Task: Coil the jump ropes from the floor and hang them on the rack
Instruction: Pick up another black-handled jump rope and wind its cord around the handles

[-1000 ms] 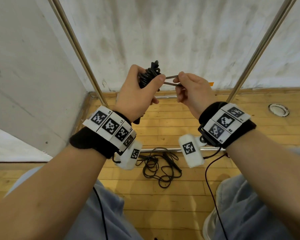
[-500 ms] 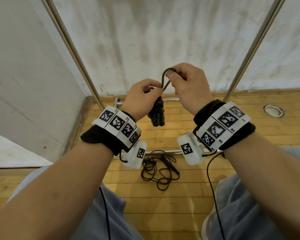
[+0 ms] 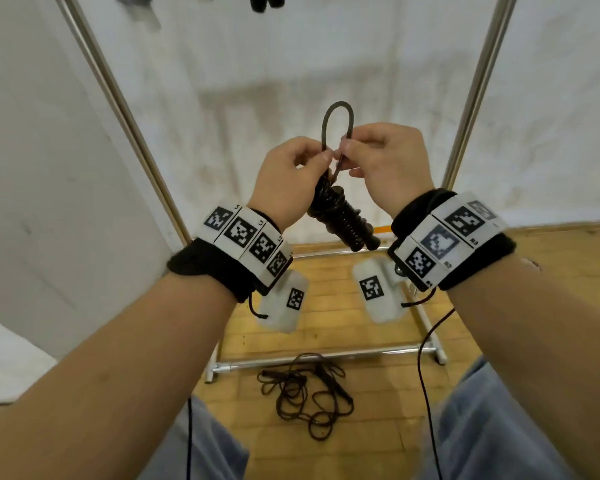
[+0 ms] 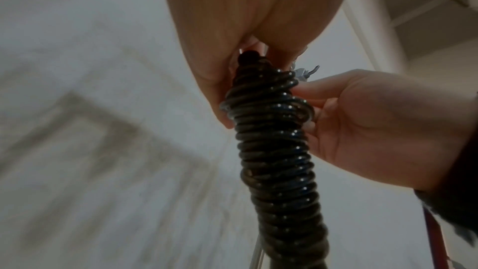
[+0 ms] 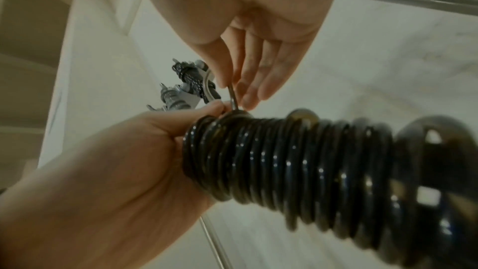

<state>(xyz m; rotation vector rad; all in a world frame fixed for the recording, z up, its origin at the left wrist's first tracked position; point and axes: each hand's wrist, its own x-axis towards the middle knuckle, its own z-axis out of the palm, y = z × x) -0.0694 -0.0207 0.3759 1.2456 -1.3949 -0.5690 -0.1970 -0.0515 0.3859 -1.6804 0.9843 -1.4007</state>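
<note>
A black jump rope wound into a tight coil (image 3: 343, 218) hangs below my two hands at chest height in front of the rack. A loop (image 3: 337, 124) of its cord sticks up above them. My left hand (image 3: 297, 168) pinches the cord at the top of the coil (image 4: 271, 130). My right hand (image 3: 378, 157) pinches the loop's base just beside it (image 5: 234, 97). A second black jump rope (image 3: 303, 389) lies loose and tangled on the wooden floor, in front of the rack's base bar (image 3: 323, 356).
The rack's two slanted metal poles (image 3: 118, 98) (image 3: 478, 88) frame a white wall. Dark items hang from its top (image 3: 267, 1). In the right wrist view a hook with a speckled rope (image 5: 191, 81) shows above. My knees in jeans (image 3: 492, 427) are below.
Both hands rose with the coiled rope, and the camera tilted up. The cord, earlier pulled sideways by the right hand, now stands as an upright loop above the hands.
</note>
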